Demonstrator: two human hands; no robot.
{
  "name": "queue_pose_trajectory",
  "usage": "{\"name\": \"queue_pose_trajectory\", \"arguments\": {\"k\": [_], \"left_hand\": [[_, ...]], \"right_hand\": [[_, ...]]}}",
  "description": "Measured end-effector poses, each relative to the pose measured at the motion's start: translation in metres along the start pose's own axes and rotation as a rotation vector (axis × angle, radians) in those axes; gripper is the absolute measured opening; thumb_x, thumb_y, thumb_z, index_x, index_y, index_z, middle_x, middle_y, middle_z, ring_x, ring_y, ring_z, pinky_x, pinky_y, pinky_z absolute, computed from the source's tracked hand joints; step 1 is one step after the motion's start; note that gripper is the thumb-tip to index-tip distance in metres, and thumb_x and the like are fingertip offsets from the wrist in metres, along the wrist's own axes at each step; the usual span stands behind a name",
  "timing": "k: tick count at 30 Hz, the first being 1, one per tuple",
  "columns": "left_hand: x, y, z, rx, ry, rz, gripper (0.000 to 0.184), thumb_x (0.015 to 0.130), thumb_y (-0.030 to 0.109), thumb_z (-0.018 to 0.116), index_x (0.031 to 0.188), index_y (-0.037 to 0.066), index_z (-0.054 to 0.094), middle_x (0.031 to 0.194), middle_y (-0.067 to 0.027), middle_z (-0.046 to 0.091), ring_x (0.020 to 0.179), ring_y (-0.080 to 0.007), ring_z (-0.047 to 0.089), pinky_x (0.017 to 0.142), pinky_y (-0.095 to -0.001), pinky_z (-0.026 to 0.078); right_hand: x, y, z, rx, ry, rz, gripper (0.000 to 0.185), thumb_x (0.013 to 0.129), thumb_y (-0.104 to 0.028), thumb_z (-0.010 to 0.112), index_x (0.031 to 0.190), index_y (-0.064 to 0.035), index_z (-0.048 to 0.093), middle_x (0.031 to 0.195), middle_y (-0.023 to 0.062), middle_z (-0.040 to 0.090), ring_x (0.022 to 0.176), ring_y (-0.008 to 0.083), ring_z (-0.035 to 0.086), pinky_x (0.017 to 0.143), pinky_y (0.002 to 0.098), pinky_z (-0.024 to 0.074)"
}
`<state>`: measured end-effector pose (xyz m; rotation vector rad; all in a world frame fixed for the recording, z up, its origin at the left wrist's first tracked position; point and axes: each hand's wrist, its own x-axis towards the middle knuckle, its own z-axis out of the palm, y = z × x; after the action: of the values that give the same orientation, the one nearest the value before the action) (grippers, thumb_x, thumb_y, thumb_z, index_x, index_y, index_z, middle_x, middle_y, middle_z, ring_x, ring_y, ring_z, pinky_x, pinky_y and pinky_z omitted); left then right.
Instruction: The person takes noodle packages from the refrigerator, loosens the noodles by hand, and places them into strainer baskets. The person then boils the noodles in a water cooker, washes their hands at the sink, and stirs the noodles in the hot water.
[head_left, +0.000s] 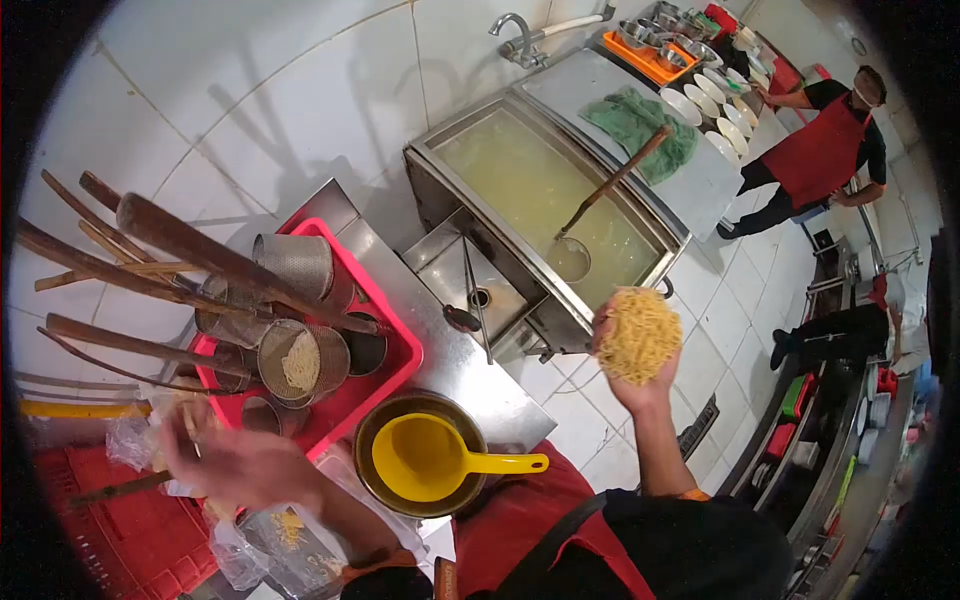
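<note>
My right hand holds up a clump of yellow noodles near the front corner of a steel vat of cloudy liquid. A strainer with a wooden handle stands in the vat. At the left, my left hand is blurred, and whether it holds anything is unclear. It is below a red tray of mesh strainers, one of which contains pale noodles. Between my hands, a yellow dipper rests in a round metal pot.
Long wooden handles stick out leftward from the tray. A red crate stands lower left. Beyond the vat are a green cloth, white bowls and an orange tray. A co-worker stands upper right.
</note>
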<state>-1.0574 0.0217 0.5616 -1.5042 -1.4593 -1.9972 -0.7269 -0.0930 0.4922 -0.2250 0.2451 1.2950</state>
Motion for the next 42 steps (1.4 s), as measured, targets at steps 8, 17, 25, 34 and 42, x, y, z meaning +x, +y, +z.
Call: {"name": "queue_pose_trajectory", "arguments": {"k": [8,17,25,34,42], "left_hand": [[-0.063,0.064,0.042,-0.564,-0.745,0.403,0.004,0.072,0.000,0.059,0.075,0.000,0.060,0.084,-0.0133,0.059,0.074,-0.0264,0.058,0.069,-0.0376,0.048],[-0.177,0.161,0.289,-0.657,-1.005,0.176,0.028,0.085,0.012,0.054,0.105,-0.007,0.053,0.096,-0.0230,0.059,0.091,-0.0372,0.057,0.076,-0.0413,0.045],[-0.134,0.237,0.236,-0.673,-1.129,-0.036,0.021,0.092,0.018,0.049,0.089,-0.001,0.058,0.059,-0.0105,0.058,0.052,-0.0207,0.059,0.049,-0.0324,0.044],[-0.180,0.217,0.247,-0.510,-1.163,0.088,0.026,0.088,0.026,0.055,0.096,0.001,0.058,0.077,-0.0145,0.060,0.066,-0.0243,0.063,0.058,-0.0333,0.050],[-0.055,0.129,0.025,-0.474,-0.661,0.110,0.015,0.078,0.019,0.062,0.076,0.004,0.062,0.073,-0.0083,0.057,0.062,-0.0198,0.055,0.053,-0.0297,0.042]], "right_hand": [[-0.063,-0.032,-0.022,0.058,-0.049,-0.226,0.038,0.084,-0.026,0.046,0.113,-0.0019,0.053,0.109,0.0166,0.054,0.099,0.0299,0.050,0.088,0.0400,0.0446],[-0.102,-0.102,-0.047,0.084,-0.005,-0.337,0.037,0.085,-0.029,0.044,0.112,-0.0043,0.054,0.108,0.0173,0.054,0.100,0.0294,0.050,0.087,0.0394,0.0447],[-0.078,-0.187,-0.075,0.074,0.171,-0.279,0.033,0.086,-0.028,0.046,0.110,-0.0073,0.056,0.110,0.0134,0.055,0.100,0.0298,0.050,0.086,0.0409,0.0445],[-0.039,-0.198,-0.069,-0.059,0.102,-0.122,0.035,0.088,-0.029,0.046,0.113,-0.0076,0.055,0.109,0.0133,0.056,0.100,0.0298,0.051,0.088,0.0422,0.0441],[-0.012,-0.101,-0.032,-0.109,0.093,0.184,0.043,0.088,-0.037,0.045,0.116,-0.0057,0.052,0.108,0.0143,0.055,0.097,0.0282,0.052,0.084,0.0393,0.0450]]}}
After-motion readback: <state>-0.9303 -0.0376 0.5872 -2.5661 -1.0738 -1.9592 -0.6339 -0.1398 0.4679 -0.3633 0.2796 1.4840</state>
